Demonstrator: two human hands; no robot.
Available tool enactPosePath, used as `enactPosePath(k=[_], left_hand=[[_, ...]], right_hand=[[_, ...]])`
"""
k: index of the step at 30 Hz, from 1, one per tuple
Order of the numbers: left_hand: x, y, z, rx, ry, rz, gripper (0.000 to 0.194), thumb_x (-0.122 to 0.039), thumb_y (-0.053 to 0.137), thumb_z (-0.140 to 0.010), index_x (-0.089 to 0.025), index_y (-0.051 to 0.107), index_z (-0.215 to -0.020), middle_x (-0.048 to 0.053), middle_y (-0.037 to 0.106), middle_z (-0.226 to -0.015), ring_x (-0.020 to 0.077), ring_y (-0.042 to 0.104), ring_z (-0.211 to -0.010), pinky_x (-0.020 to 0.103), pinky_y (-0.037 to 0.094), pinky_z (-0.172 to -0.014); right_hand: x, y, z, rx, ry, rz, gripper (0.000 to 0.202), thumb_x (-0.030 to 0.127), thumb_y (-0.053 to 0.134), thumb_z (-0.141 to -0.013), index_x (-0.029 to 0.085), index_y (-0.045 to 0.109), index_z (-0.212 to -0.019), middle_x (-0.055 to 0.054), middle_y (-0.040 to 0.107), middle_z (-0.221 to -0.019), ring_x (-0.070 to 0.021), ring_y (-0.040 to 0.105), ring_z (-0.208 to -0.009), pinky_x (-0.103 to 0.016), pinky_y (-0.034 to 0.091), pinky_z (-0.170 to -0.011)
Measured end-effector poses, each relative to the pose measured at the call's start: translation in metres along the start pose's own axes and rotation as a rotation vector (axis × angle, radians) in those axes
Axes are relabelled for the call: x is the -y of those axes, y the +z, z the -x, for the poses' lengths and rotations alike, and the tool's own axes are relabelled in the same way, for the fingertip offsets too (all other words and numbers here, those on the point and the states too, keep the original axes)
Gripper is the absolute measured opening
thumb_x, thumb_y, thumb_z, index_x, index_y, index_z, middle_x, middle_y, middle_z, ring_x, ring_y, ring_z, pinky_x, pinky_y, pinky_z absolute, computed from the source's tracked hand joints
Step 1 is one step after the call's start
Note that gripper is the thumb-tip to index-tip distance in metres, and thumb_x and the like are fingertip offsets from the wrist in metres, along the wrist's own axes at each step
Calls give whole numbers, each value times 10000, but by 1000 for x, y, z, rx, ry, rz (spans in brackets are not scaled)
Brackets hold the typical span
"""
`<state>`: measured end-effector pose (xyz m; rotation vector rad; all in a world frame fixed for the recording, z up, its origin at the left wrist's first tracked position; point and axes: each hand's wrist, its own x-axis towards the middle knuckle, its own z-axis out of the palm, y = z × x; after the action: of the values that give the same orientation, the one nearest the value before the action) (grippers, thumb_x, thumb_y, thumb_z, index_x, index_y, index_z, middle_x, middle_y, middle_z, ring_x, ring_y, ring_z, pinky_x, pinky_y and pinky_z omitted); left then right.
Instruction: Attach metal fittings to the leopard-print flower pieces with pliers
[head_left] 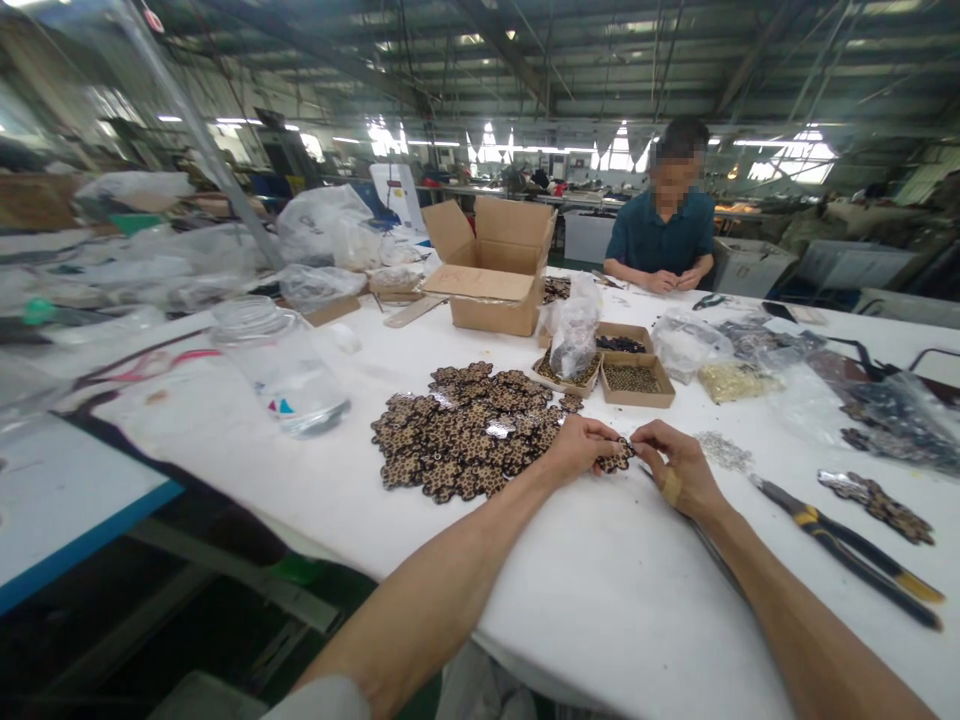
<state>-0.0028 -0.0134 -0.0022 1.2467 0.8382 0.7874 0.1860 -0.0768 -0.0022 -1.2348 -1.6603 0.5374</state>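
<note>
A leopard-print flower-shaped patch [616, 457] is pinched between the thumb and fingers of my left hand [583, 447]. My right hand [679, 468] is closed at the patch's right edge, thumb and forefinger together; whatever small piece they grip is too small to make out. A bandage wraps one right finger. A thin dark tool [709, 545] shows along my right palm and wrist, partly hidden. Left of my hands lies a heap of similar leopard-print patches [465, 430]. Small silvery metal pieces [724, 450] are scattered beyond my right hand.
Yellow-black pliers [840, 540] and a few patches [877, 505] lie to the right. Small cardboard trays [637, 398] of metal bits stand ahead, near an open carton [495, 315]. A clear plastic jar [281, 375] is at left. A person [660, 235] works across the table.
</note>
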Motion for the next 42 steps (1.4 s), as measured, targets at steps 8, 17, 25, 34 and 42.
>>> enactPosePath(k=[8, 17, 25, 34, 42], left_hand=[[-2, -3, -1, 64, -88, 129, 334, -259, 893, -564, -87, 746, -809, 41, 685, -639, 91, 541, -470, 207, 376, -424], [-8, 8, 7, 123, -73, 210, 330, -282, 912, -516, -87, 699, -677, 19, 631, -592, 87, 531, -543, 217, 380, -527], [-3, 9, 8, 50, 74, 19, 284, -306, 846, -593, -91, 690, -695, 18, 631, -619, 94, 514, -569, 226, 362, -551], [-19, 6, 27, -53, 582, -558, 108, -243, 598, -871, -158, 665, -873, 28, 660, -775, 135, 559, -711, 256, 425, -652], [-17, 8, 29, -12, 849, -763, 67, -157, 542, -880, -174, 607, -869, 41, 628, -824, 163, 562, -774, 292, 440, -713]], right_hand=[[13, -8, -1, 88, -241, 169, 147, 223, 501, -959, 233, 646, -981, -70, 631, -924, -219, 602, -824, -342, 504, -752], [28, -15, 0, 224, -540, 602, 385, -33, 406, -848, 153, 629, -1101, -148, 598, -1040, -259, 561, -959, -376, 505, -787], [31, -12, 2, 170, -523, 474, 359, 17, 429, -890, 185, 644, -1123, -141, 620, -1054, -255, 597, -970, -387, 528, -801], [14, -4, 5, 70, 384, -212, 318, 477, 645, -887, 167, 660, -820, -42, 633, -673, -155, 545, -539, -265, 402, -452], [14, 0, 6, 80, 517, -419, 324, 442, 787, -752, 139, 675, -786, -16, 601, -582, -122, 493, -484, -243, 370, -431]])
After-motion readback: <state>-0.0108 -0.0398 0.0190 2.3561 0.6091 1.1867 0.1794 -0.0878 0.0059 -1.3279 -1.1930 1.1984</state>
